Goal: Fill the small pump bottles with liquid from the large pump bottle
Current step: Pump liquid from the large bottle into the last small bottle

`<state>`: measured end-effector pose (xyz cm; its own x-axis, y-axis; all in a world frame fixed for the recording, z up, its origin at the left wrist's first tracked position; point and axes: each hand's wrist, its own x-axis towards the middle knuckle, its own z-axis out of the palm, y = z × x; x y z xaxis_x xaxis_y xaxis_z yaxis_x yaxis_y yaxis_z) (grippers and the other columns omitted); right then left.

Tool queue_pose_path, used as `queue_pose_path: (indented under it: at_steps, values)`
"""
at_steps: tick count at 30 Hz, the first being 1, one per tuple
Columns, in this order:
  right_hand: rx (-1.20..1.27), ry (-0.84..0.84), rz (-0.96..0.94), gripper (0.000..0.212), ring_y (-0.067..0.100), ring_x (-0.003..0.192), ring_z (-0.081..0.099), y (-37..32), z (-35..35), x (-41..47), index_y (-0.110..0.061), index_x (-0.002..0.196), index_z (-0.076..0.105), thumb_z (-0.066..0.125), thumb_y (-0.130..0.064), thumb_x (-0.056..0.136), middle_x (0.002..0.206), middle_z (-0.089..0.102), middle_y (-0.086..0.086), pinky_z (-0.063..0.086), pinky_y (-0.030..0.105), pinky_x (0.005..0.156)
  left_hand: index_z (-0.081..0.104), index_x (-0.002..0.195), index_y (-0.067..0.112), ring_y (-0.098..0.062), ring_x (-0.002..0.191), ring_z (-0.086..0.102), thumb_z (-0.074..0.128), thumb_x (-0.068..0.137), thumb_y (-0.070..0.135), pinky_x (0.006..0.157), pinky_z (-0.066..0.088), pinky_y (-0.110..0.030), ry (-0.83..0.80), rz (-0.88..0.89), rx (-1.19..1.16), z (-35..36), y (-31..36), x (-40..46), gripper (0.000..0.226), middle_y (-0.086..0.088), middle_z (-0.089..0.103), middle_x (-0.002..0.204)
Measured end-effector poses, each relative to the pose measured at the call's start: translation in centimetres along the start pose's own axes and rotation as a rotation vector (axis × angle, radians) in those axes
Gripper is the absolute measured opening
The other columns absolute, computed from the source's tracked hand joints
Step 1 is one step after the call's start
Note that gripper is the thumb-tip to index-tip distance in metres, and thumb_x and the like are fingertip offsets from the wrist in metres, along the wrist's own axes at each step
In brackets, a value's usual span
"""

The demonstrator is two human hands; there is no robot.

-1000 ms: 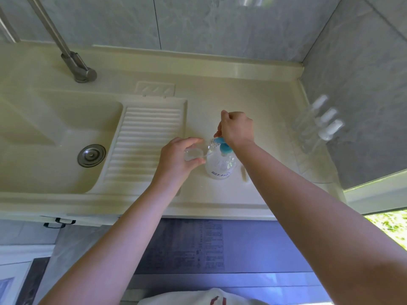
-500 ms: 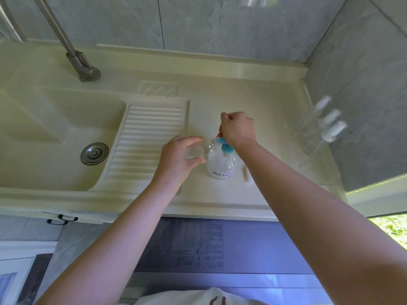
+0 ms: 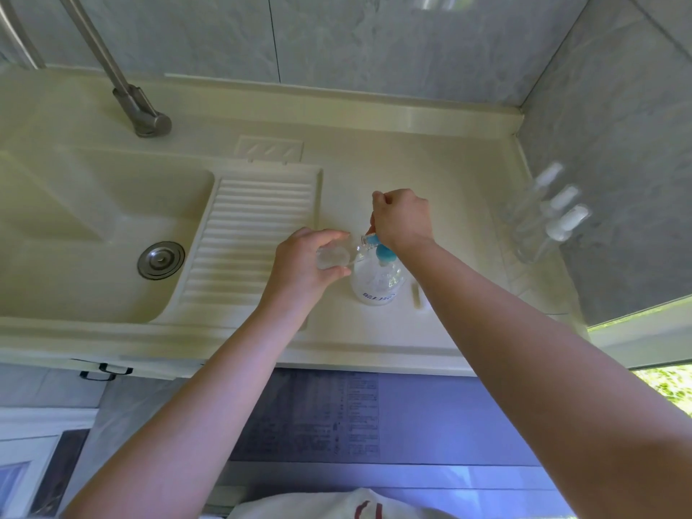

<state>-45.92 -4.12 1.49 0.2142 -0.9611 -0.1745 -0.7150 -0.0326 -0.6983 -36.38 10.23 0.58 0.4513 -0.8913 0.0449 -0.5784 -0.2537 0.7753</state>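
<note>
Grey marbled wall tiles back a cream desk (image 3: 430, 151) with a moulded sink. At the centre of the frame stands the large pump bottle (image 3: 378, 280), clear with a blue pump head, upright on the desk just right of the ribbed drainboard (image 3: 251, 237). The right hand (image 3: 402, 217) sits on top of its pump, fingers clenched around the pump head. The left hand (image 3: 303, 264) holds a small clear bottle (image 3: 333, 256) tilted on its side, fingers curled round it, its mouth up against the pump's spout. At the right edge, by the wall, three more small pump bottles (image 3: 543, 219) with white caps stand close together. A metal tap (image 3: 138, 106) rises at upper left, and a round drain (image 3: 161, 259) lies in the sink basin at left.
</note>
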Motion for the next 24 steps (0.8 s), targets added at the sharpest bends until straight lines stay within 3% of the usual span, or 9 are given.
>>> queue_pose_path:
  at_steps: [5, 9, 11, 19, 24]
  values:
    - [0.038, 0.056, 0.010, 0.046, 0.036, 0.071, 0.068, 0.2, 0.6, -0.6, -0.004, 0.070, 0.060, 0.035, -0.035, 0.094, 0.075, 0.070, 0.016, 0.060, 0.042, 0.073, 0.070, 0.119, 0.023, -0.003, 0.090, 0.054, 0.086, 0.068, 0.012, 0.079, 0.027, 0.006, -0.003, 0.002, 0.022, 0.1, -0.1, -0.1, 0.054, 0.007, 0.058, 0.099]
    - [0.171, 0.024, 0.064, 0.047, 0.026, 0.074, 0.071, 0.4, -0.1, -0.3, -0.003, 0.075, 0.066, 0.036, -0.031, 0.099, 0.062, 0.071, 0.005, 0.058, 0.032, 0.075, 0.070, 0.119, 0.022, 0.005, 0.084, 0.050, 0.086, 0.069, 0.011, 0.079, 0.027, 0.006, -0.004, 0.004, 0.014, 0.0, 0.1, -0.2, 0.054, 0.006, 0.059, 0.099]
    - [0.211, 0.005, 0.092, 0.046, 0.021, 0.074, 0.072, 0.4, -0.3, -0.2, -0.003, 0.081, 0.069, 0.037, -0.030, 0.099, 0.058, 0.070, 0.000, 0.058, 0.028, 0.074, 0.070, 0.120, 0.022, 0.000, 0.086, 0.051, 0.086, 0.069, 0.012, 0.078, 0.027, 0.006, 0.000, -0.001, 0.013, -0.1, 0.0, -0.3, 0.054, 0.005, 0.059, 0.100]
    - [0.083, 0.052, 0.032, 0.044, 0.031, 0.069, 0.070, 0.3, 0.4, -0.7, -0.002, 0.072, 0.061, 0.036, -0.030, 0.095, 0.066, 0.071, 0.011, 0.060, 0.039, 0.074, 0.069, 0.120, 0.021, -0.003, 0.087, 0.051, 0.086, 0.070, 0.011, 0.076, 0.026, 0.006, -0.007, -0.016, 0.023, -0.2, -0.1, -0.6, 0.054, 0.005, 0.056, 0.098]
    - [0.159, 0.004, 0.067, 0.043, 0.022, 0.079, 0.071, 0.0, -0.4, -0.5, -0.010, 0.069, 0.062, 0.036, -0.028, 0.099, 0.063, 0.072, 0.002, 0.058, 0.031, 0.077, 0.068, 0.122, 0.019, -0.003, 0.090, 0.052, 0.085, 0.071, 0.011, 0.075, 0.026, 0.008, -0.012, -0.029, 0.028, -0.5, -0.1, -0.6, 0.054, 0.004, 0.057, 0.101]
